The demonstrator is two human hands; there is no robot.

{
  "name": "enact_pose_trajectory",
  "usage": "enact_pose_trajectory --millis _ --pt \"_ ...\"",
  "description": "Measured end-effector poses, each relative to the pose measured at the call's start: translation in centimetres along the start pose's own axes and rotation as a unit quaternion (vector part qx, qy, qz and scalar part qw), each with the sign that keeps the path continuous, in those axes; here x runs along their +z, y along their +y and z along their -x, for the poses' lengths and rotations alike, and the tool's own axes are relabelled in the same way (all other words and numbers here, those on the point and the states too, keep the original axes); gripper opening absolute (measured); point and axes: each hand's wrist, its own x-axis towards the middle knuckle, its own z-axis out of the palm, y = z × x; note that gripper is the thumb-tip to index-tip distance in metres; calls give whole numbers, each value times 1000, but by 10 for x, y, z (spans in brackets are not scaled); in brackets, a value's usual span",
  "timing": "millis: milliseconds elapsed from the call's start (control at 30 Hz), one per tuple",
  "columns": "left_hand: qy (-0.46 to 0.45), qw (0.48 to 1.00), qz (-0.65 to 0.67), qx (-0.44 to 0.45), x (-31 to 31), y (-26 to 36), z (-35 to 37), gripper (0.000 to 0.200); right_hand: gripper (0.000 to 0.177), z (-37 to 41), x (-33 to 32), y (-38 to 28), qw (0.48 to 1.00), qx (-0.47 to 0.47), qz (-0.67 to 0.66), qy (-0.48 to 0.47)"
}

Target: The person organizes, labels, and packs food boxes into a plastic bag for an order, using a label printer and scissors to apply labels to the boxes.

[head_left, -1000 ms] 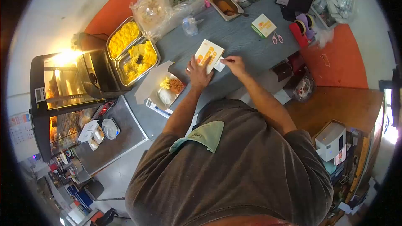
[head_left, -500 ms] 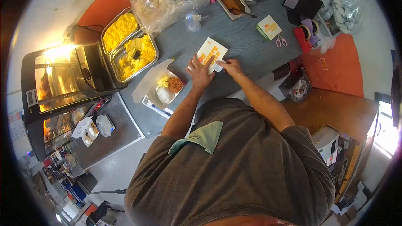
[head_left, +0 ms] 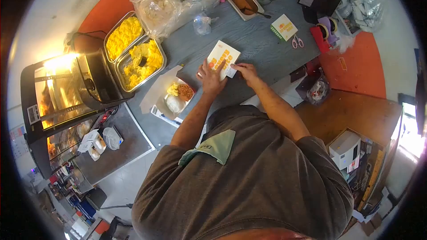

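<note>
A closed white takeaway box (head_left: 226, 52) with orange lettering lies on the grey table in front of me. My left hand (head_left: 211, 78) grips its near-left end, fingers over the lid and side. At the near-right corner, my right hand (head_left: 247, 74) pinches the box's white edge or flap; the fingertips partly cover it. To the left, beside my left forearm, stands an open takeaway box (head_left: 145, 94). Inside it are white rice (head_left: 175, 104), a reddish-brown food (head_left: 185, 92) and some yellow scrambled egg (head_left: 172, 90).
Two metal trays of yellow egg (head_left: 124, 35) sit at the left, near a lit glass warmer (head_left: 58, 93). Plastic bags of food (head_left: 155, 9) and a sauce pan (head_left: 244, 4) line the back. Another closed box (head_left: 283, 27), scissors (head_left: 297, 42) and a tape dispenser (head_left: 321, 38) are at right.
The view has shifted slightly. Both hands keep their hold on the closed box, with only small movement of the fingers.
</note>
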Motion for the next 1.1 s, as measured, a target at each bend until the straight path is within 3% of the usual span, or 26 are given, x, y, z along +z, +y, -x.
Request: enact_pose_trajectory --millis 100,200,267,300,367,400,433,500,567,600,667,700,800,900,967,1000,1067,1100 --pt "-7 999 39 -5 -11 -1 -5 77 34 -3 -6 -3 997 -50 -18 -63" --pt "-72 990 116 -16 -24 -21 -17 77 32 -1 -5 -22 989 -103 21 -103" --pt "-108 945 299 84 -22 -47 -28 75 42 9 2 -47 963 -123 235 -48" --pt "-109 944 298 85 -17 -58 -33 75 42 15 4 -57 963 -122 234 -47" --pt "-191 849 491 40 -8 -73 -40 72 48 22 8 -71 910 -212 358 8" --pt "-204 812 544 51 -26 -66 -42 69 48 20 7 -70 910 -212 357 10" --pt "-205 812 544 53 -21 -69 -42 69 49 16 5 -66 914 -239 327 10" --pt "-237 757 609 -4 -16 -72 -43 69 54 10 9 -60 917 -268 296 9" --pt "-243 767 594 6 -22 -67 -41 71 84 4 19 -50 930 -311 169 103" --pt "-250 775 580 16 -29 -60 -42 73 84 11 24 -54 929 -312 169 104" --pt "-271 751 602 -21 -37 -49 -42 74 107 33 33 -68 912 -333 222 90" --pt "-291 725 622 -60 -39 -47 -40 76 107 36 31 -70 912 -332 221 90" --pt "-301 683 662 -61 -40 -43 -38 79 112 41 21 -78 893 -388 222 40" --pt "-342 673 653 -67 -58 -31 -34 78 110 50 -5 -84 878 -409 250 -9" --pt "-333 672 659 -53 -54 -24 -34 78 105 52 -23 -87 850 -433 288 -88" --pt "-324 670 666 -44 -53 -20 -34 78 105 52 -27 -86 850 -434 286 -83" --pt "-324 690 646 -36 -51 -10 -35 78 99 50 -36 -82 925 -349 121 -86" --pt "-320 709 628 -31 -50 -4 -38 78 99 52 -39 -83 925 -352 120 -79"
